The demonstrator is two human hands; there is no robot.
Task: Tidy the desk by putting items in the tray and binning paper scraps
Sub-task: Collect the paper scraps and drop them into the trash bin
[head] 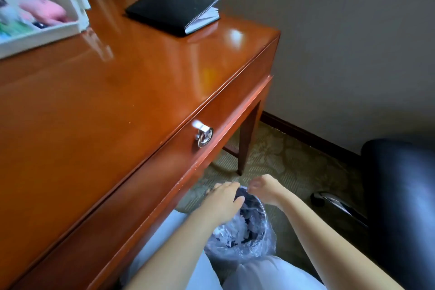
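A small round bin [263, 240] lined with a clear plastic bag stands on the floor beside the desk, with white paper scraps [237, 223] inside. Both my hands hover over its far rim. My left hand [223, 200] is palm down with fingers spread, nothing visible in it. My right hand [266, 187] is loosely curled above the rim; whether it holds a scrap is hidden. The white tray [58, 28] sits at the desk's far left, blurred, holding pink, green and dark items.
The glossy wooden desk [106, 101] has a drawer with a metal ring pull [204, 137]. A black notebook [174, 10] lies near its far right corner. A dark office chair [400, 195] stands at the right on patterned carpet. The wall is close behind.
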